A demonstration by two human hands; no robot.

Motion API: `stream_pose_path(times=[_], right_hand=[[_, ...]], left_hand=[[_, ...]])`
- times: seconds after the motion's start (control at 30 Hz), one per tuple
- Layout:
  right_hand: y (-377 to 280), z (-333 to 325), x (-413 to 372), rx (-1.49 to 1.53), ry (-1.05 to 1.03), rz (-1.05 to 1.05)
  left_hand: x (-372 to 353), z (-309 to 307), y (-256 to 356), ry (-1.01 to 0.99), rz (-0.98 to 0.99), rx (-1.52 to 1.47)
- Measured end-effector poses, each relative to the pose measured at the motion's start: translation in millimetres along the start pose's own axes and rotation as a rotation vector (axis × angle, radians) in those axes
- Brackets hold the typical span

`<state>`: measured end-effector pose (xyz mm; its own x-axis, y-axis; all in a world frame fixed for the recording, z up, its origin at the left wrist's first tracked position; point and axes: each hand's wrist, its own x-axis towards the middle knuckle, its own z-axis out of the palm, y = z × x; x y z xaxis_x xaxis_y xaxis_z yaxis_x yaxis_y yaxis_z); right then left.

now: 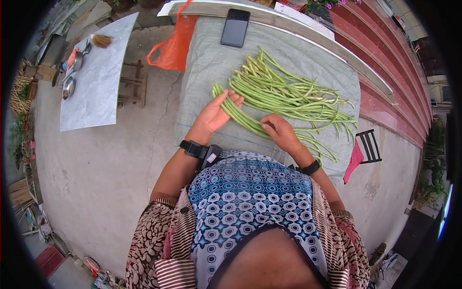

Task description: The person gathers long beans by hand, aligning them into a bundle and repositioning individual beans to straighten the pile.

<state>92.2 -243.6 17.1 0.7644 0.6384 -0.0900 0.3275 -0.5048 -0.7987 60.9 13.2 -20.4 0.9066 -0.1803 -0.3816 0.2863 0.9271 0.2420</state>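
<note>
Two bare hands work over one bundle of long green beans (243, 118), which lies slantwise at the near edge of the larger bean pile (279, 91), on the grey-green woven sheet (204, 62). The left hand (215, 114) has its fingers curled around the bundle close to its upper left end, so this hand is holding; the right hand (281, 132) has thumb and fingers drawn narrow at the lower part of it, touching, but I cannot tell how firmly they pinch. By my judgement, these beans are light, each one slim and bendable, yet crisp enough to snap if it is bent sharply. Their skin looks smooth, so single beans may slide lengthwise out of a loose grasp. It seems best to take the bundle near the tips with a soft, gathered grip, and to support it lower down also. As for counting, I see one held bundle and one pile; the single beans overlap too much for an exact number, but surely they are many. Besides, there are one dark phone (235, 28), one orange plastic bag (175, 45), one straw brush (101, 40) and two black wristbands, one on the left wrist (192, 149), one on the right (310, 167).
</note>
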Motion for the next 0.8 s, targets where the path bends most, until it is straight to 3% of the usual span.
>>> stream_pose_path(times=[0.07, 0.17, 0.27, 0.47, 0.57, 0.8], right_hand=[[-21.7, -7.3, 5.5, -0.223, 0.039, -0.202], [-31.5, -11.4, 15.7, -0.263, -0.038, -0.208], [-30.7, 2.2, 24.4, 0.05, -0.162, 0.081], [-8.9, 15.8, 37.7, 0.039, -0.16, -0.061], [-21.7, 12.6, 36.7, -0.045, -0.27, -0.019], [-22.1, 14.7, 39.0, -0.051, -0.282, 0.027]], left_hand=[[-0.1, 3.9, 0.7, 0.028, -0.005, 0.005], [2.4, 4.4, 1.2, -0.007, -0.023, -0.003], [2.3, 5.8, 2.2, -0.057, -0.019, 0.052], [-2.7, 9.9, 5.2, -0.08, -0.04, 0.064], [-4.9, 14.8, 8.7, -0.088, -0.069, 0.049], [0.7, 7.4, 11.3, -0.081, -0.043, 0.041]])
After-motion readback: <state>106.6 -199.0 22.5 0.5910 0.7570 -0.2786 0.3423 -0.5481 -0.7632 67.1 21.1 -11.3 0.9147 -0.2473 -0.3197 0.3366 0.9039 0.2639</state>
